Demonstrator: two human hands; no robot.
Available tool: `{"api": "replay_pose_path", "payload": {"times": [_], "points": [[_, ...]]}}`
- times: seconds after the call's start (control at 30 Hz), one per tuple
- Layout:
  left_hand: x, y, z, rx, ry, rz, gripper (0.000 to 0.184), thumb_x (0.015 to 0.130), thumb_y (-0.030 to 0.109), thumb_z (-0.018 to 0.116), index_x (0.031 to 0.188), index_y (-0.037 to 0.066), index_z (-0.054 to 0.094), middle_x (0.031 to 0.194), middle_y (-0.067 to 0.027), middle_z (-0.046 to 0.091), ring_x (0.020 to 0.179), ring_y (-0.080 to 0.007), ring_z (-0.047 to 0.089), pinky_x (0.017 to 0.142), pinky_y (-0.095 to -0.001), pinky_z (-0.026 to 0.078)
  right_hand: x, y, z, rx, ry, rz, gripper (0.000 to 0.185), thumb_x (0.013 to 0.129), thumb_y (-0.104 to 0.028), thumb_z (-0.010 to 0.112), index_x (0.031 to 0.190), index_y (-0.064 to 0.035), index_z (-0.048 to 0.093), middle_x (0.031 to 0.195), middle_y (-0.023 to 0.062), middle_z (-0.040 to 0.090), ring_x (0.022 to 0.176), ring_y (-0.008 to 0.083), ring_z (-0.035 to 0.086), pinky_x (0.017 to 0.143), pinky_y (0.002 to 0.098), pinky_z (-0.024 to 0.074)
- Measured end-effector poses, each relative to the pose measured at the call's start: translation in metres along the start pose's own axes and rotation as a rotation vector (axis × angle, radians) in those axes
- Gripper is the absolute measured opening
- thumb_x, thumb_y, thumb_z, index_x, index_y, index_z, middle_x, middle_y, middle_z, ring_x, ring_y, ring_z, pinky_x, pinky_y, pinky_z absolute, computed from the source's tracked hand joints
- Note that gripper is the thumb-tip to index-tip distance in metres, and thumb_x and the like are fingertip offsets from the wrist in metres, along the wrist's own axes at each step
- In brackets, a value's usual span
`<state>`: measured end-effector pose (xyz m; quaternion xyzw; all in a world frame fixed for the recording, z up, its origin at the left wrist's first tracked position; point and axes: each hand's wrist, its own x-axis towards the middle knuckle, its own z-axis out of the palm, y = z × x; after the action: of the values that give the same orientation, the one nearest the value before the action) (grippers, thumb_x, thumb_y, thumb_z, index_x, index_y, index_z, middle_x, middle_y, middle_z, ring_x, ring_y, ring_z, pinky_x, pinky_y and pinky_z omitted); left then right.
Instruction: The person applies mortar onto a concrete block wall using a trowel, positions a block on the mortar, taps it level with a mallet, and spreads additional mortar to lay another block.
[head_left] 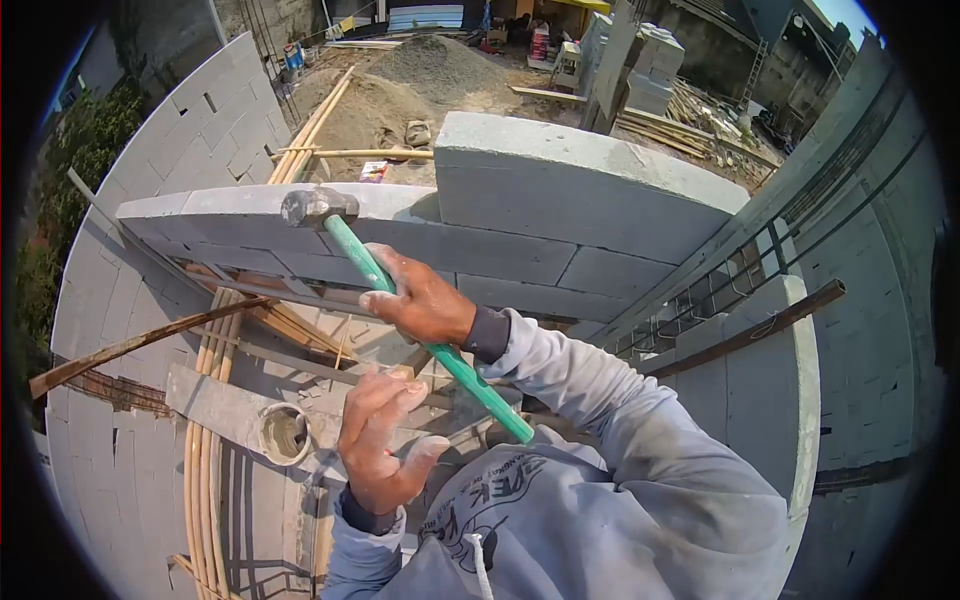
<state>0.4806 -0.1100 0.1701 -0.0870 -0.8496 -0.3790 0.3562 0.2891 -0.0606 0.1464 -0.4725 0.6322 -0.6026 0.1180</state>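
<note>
One slip of the right hand (424, 300), gripping the hammer (468, 382), could chip the wall (500, 250); the left hand (378, 442) gapes.

Our R hand (425, 302) is fwd of our L hand (372, 445), its fingers (390, 264) wrapped in a grip, R forearm (575, 375) angled back from it. Our L, nearer our torso (570, 510), is empty, half-curled, w/ thumb (424, 462) spread apart.
</note>
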Motion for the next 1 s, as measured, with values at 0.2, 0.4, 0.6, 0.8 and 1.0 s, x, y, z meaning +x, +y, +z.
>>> {"api": "replay_pose_path", "payload": {"times": [0.2, 0.4, 0.6, 0.8, 1.0], "points": [[0.144, -0.037, 0.056, 0.154, 0.082, 0.106, 0.031, 0.083, 0.016, 0.065, 0.111, 0.004, 0.062, 0.113, -0.0134, 0.061, 0.111, -0.0294, 0.053, 0.098, -0.0418, 0.036, -0.093, -0.082, -0.173, -0.318, 0.332, 0.278, 0.054, 0.084, -0.023, 0.064, 0.127, 0.0010, 0.043, 0.083, 0.0209, 0.061, 0.073, 0.0354, 0.061, 0.068, 0.0381, 0.0474], [0.248, -0.060, 0.200, 0.386, -0.232, 0.333, 0.048, 0.084, 0.044, 0.059, 0.118, 0.009, 0.060, 0.127, -0.0110, 0.054, 0.125, -0.0285, 0.043, 0.107, -0.0519, 0.023, -0.153, -0.088, -0.261, -0.977, 0.640, 0.359, 0.042, 0.081, -0.021, 0.061, 0.116, 0.0019, 0.051, 0.085, 0.0234, 0.062, 0.079, 0.0384, 0.062, 0.071, 0.0418, 0.0473], [0.248, -0.074, 0.265, 0.492, -0.555, 0.172, 0.064, 0.084, 0.055, 0.054, 0.128, 0.009, 0.052, 0.137, -0.0109, 0.046, 0.131, -0.0279, 0.036, 0.108, -0.0513, 0.021, -0.150, -0.083, -0.326, -1.389, 0.647, 0.600, 0.036, 0.077, -0.017, 0.056, 0.109, 0.0002, 0.054, 0.086, 0.0253, 0.063, 0.083, 0.0424, 0.061, 0.074, 0.0462, 0.0485], [0.238, -0.086, 0.267, 0.517, -0.446, 0.315, 0.070, 0.083, 0.057, 0.054, 0.133, 0.008, 0.045, 0.139, -0.0118, 0.042, 0.131, -0.0287, 0.035, 0.110, -0.0498, 0.020, -0.144, -0.078, -0.325, -1.533, 0.523, 0.856, 0.035, 0.075, -0.011, 0.054, 0.109, -0.0030, 0.057, 0.080, 0.0231, 0.064, 0.077, 0.0407, 0.063, 0.071, 0.0494, 0.0495], [0.236, -0.086, 0.268, 0.534, -0.362, 0.372, 0.065, 0.083, 0.054, 0.055, 0.128, 0.007, 0.051, 0.133, -0.0138, 0.050, 0.126, -0.0296, 0.042, 0.109, -0.0480, 0.021, -0.119, -0.135, -0.324, -1.614, 0.592, 0.792, 0.047, 0.079, -0.016, 0.060, 0.124, -0.0078, 0.052, 0.084, 0.0246, 0.064, 0.080, 0.0413, 0.062, 0.074, 0.0475, 0.0489]]}}
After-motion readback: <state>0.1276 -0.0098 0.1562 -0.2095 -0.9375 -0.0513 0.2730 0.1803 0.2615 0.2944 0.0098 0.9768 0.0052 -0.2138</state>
